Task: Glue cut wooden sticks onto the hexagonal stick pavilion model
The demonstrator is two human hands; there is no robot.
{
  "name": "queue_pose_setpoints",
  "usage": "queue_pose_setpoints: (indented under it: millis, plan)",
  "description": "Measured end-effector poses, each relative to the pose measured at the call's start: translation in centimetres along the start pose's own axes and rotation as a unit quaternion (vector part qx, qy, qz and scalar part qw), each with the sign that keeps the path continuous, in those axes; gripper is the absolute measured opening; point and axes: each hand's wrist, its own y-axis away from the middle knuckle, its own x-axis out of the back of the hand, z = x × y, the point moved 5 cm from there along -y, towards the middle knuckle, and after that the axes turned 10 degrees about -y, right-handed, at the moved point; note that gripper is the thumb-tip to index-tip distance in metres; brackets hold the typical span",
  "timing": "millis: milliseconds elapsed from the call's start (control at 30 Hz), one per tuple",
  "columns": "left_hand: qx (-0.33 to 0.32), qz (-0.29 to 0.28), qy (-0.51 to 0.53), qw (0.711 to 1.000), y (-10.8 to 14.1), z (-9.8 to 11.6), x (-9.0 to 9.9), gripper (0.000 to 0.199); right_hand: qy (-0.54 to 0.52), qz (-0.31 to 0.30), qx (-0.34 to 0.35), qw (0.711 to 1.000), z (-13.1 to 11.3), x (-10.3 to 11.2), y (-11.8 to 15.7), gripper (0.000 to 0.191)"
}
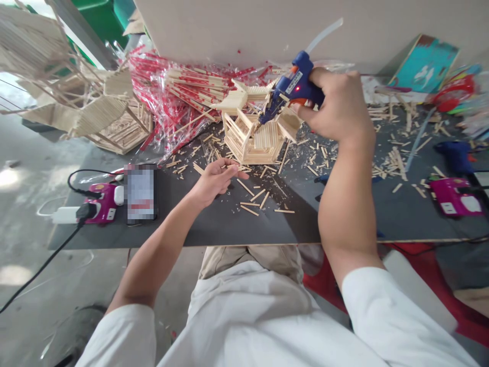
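Observation:
My right hand [338,104] is wrapped round a blue hot glue gun [301,84] with a red light and a clear glue stick out of its back. The gun points down and left, its nozzle over the small wooden stick model [252,145] on the dark table. My left hand [217,181] is just in front of the model at its lower left, fingers pinched together; whatever is between them is too small to make out. Short cut sticks [250,208] lie in front of the model.
Bundles of sticks in red and clear wrapping [171,92] lie behind. A larger stick model [118,122] stands at left, near a phone [141,193] and a purple power strip [103,204]. Another purple strip [454,196] and a second blue glue gun [456,155] are at right.

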Motion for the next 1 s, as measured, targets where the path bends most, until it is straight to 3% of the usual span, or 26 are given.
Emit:
queue_pose_setpoints:
  millis: [267, 400, 733, 867, 1000]
  plan:
    - [0.005, 0.001, -0.004, 1.0, 0.1, -0.1, 0.0, 0.042, 0.005, 0.023, 0.026, 0.999, 0.2, -0.1, -0.1, 0.027]
    - [0.004, -0.007, 0.002, 1.0, 0.1, -0.3, 0.0, 0.045, -0.009, 0.066, 0.016, 0.998, 0.7, -0.3, -0.4, 0.032]
    - [0.009, -0.024, -0.008, 1.0, 0.0, -0.2, -0.2, 0.051, -0.013, 0.097, 0.013, 0.995, 1.1, -0.3, -0.6, 0.037]
    - [0.004, -0.013, -0.093, 0.996, 0.0, -0.5, 0.1, 0.048, -0.03, 0.141, -0.02, 0.989, 1.6, 0.6, -0.1, 0.041]
    - [0.0, -0.005, -0.1, 0.995, 0.0, -0.6, 0.2, 0.048, -0.002, 0.193, -0.128, 0.973, 4.4, 1.5, 1.3, 0.039]
